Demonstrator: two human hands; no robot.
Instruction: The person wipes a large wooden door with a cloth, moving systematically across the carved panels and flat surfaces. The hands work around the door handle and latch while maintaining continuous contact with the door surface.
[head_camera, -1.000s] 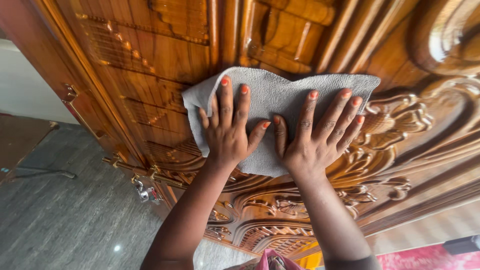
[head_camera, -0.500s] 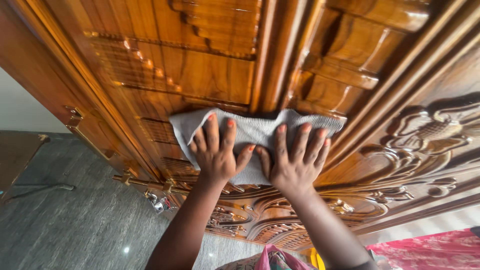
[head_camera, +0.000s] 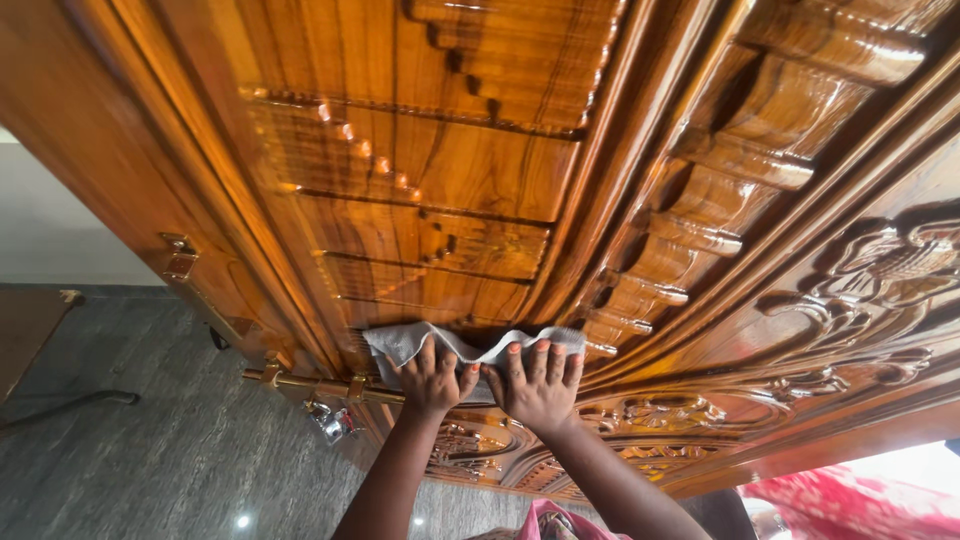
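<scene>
Grey cloth (head_camera: 470, 345) is lying crosswise on the carved wooden door (head_camera: 450, 180), both hands pressing it flat, fingers spread: left hand (head_camera: 432, 378), right hand (head_camera: 537, 385) side by side.

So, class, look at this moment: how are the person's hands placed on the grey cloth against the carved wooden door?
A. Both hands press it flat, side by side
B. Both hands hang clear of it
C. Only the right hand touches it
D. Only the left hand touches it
A: the left hand and the right hand lie side by side with fingers spread on the grey cloth, pressing it against the carved wooden door.
</scene>
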